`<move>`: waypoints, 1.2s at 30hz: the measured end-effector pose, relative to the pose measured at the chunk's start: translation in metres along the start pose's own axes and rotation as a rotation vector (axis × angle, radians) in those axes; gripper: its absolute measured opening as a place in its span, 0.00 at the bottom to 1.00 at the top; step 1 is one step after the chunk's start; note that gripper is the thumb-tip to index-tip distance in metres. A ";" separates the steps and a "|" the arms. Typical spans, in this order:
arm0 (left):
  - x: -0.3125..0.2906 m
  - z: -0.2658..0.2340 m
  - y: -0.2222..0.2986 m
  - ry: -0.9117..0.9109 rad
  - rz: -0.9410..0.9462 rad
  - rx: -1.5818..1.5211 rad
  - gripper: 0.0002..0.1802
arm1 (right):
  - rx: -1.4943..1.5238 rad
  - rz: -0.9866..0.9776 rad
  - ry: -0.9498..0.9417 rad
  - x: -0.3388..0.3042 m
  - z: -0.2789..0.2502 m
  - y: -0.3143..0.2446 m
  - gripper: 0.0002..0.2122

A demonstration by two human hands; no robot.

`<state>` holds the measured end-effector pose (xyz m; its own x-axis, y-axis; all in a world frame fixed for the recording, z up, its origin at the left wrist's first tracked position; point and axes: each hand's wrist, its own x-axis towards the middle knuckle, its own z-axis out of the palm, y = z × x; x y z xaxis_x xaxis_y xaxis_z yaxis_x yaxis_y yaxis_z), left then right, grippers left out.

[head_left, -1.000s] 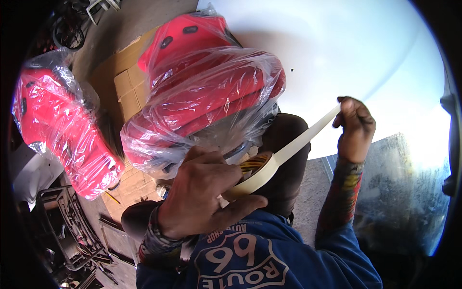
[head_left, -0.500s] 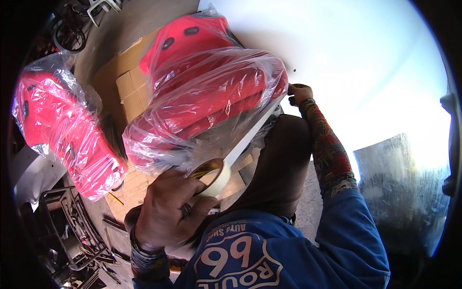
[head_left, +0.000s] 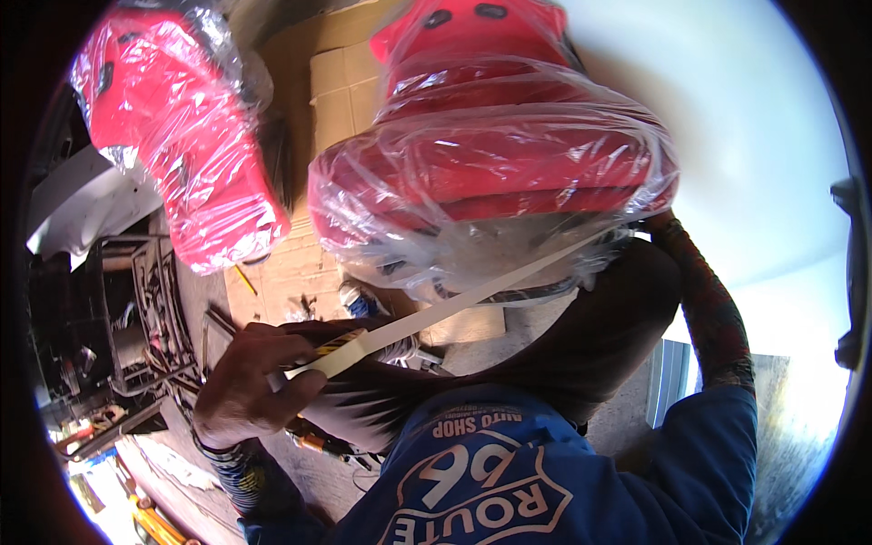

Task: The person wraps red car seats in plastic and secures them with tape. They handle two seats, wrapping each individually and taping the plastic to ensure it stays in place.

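My left hand (head_left: 250, 386) grips a roll of cream masking tape (head_left: 347, 352), thumb and fingers on its rim. From the roll a strip of tape (head_left: 481, 295) runs taut, up and to the right, across the near side of a red seat (head_left: 509, 163) wrapped in clear plastic film (head_left: 409, 245). At the strip's far end, by the seat's right corner, my right hand (head_left: 661, 223) is closed on the tape; shadow partly hides its fingers. Film hangs loose and bunched along the seat's near edge.
Another plastic-wrapped red seat (head_left: 195, 154) lies at the left. Cardboard (head_left: 350, 86) is spread beneath and between the seats. A dark metal frame (head_left: 136, 309) stands at left, and a large pale panel (head_left: 736, 118) at right. My bent knees flank the tape.
My left hand has drawn the roll away to the left, so a longer strip shows. The view has shifted, and the near seat now sits squarer ahead. My right hand stays at its corner.
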<state>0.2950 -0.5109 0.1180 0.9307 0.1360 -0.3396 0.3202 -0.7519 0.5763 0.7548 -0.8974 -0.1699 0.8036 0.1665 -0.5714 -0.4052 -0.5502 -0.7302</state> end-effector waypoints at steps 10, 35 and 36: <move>0.013 0.034 -0.140 0.010 -0.360 -0.142 0.15 | 0.148 0.051 0.073 -0.014 -0.015 0.000 0.13; 0.190 0.175 -0.286 0.093 -0.202 -0.600 0.15 | 0.373 -0.016 0.377 -0.024 -0.052 0.011 0.21; 0.190 0.175 -0.285 0.092 -0.236 -0.611 0.15 | 0.349 -0.035 0.417 -0.026 -0.051 0.011 0.21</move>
<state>0.3498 -0.3831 -0.2407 0.8260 0.3275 -0.4587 0.5347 -0.1979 0.8216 0.7513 -0.9500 -0.1438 0.8950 -0.1981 -0.3996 -0.4391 -0.2336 -0.8675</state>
